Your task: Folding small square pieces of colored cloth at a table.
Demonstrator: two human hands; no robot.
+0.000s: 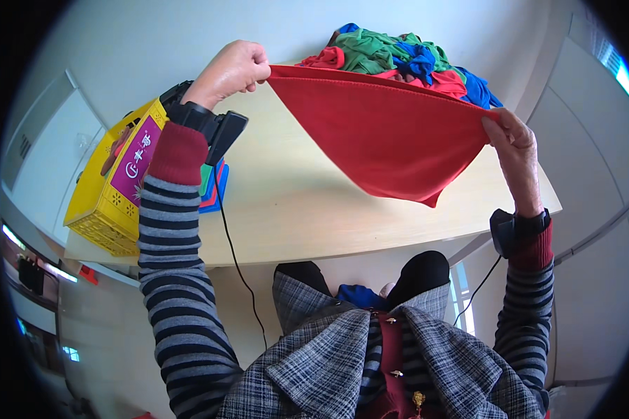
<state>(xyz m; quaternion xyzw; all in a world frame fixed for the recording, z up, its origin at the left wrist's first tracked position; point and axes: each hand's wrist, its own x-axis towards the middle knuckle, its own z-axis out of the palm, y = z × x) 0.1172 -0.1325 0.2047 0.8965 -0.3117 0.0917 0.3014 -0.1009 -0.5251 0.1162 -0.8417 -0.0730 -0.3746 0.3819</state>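
Note:
A red cloth (391,133) hangs stretched between my two hands above the table, its top edge pulled taut and its lower part drooping to a point. At the cloth's upper left corner, my left hand (234,68) is closed in a pinch. My right hand (514,136) grips the right corner between thumb and fingers, lower and nearer to me. Just behind the cloth lies a heap of crumpled green, blue and red cloths (377,52), partly hidden by it.
A yellow plastic basket (108,202) with a purple panel stands at the table's left end. Beside it, partly behind my left forearm, is a stack of folded cloths (213,188). Dark cables (234,258) hang from the wrist devices. The pale wooden table (286,216) curves along its front edge.

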